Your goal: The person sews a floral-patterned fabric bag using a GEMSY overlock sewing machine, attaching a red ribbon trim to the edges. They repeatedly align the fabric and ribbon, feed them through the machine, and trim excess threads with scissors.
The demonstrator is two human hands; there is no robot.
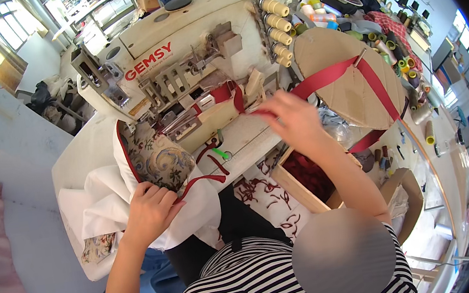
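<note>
At the lower left, my left hand (151,210) is closed on the edge of a white cloth (196,217) bound in red. Beside it lies floral patterned fabric (160,152) with the same red edging, reaching up to the sewing machine (199,45). A loose tail of red binding (206,178) runs past my left fingers. My right hand (294,117), slightly blurred, pinches red tape just right of the machine's working area. More red tape (326,78) stretches from there over a round cardboard disc (336,69). A green-handled tool (222,153) lies on the machine bed.
A wooden drawer (304,183) of dark red material stands open below the table, with red scraps (261,193) beside it. Thread spools (396,59) crowd the right side. Cream tension knobs (277,21) project from the machine. A cardboard box (404,196) sits lower right.
</note>
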